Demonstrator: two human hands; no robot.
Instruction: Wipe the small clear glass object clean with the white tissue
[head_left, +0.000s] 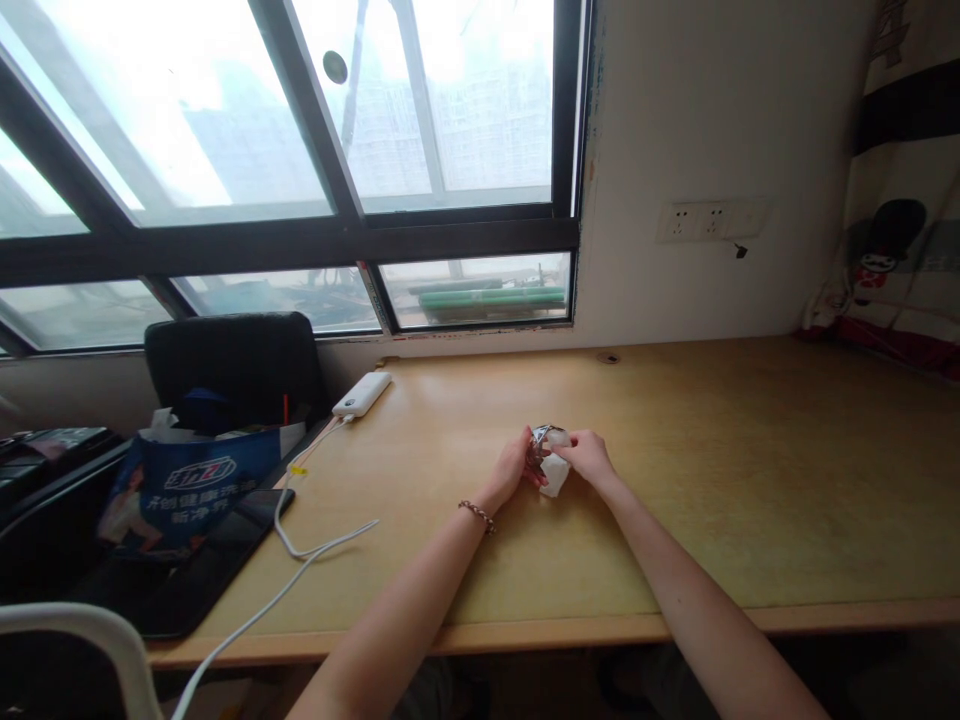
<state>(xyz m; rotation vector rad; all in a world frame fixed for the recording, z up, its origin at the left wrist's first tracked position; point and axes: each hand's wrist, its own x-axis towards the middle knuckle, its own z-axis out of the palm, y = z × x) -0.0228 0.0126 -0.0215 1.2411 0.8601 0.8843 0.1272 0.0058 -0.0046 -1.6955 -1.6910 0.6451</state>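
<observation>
Above the middle of the table, my left hand (514,466) is closed around a small shiny object (538,440), silvery and dark, whose kind I cannot make out. A beaded bracelet (478,516) is on that wrist. From the other side, my right hand (589,457) pinches a crumpled white tissue (554,476) against the shiny object. Part of the tissue hangs below the fingers, and another bit shows above them. The fingers hide much of the shiny object.
On the wooden table (720,480), a white power bank (363,395) lies at the back left, with a white cable (322,548) trailing off the front edge. Left of the table are a black chair (234,355) and a blue bag (195,490). Wall sockets (697,221) sit behind.
</observation>
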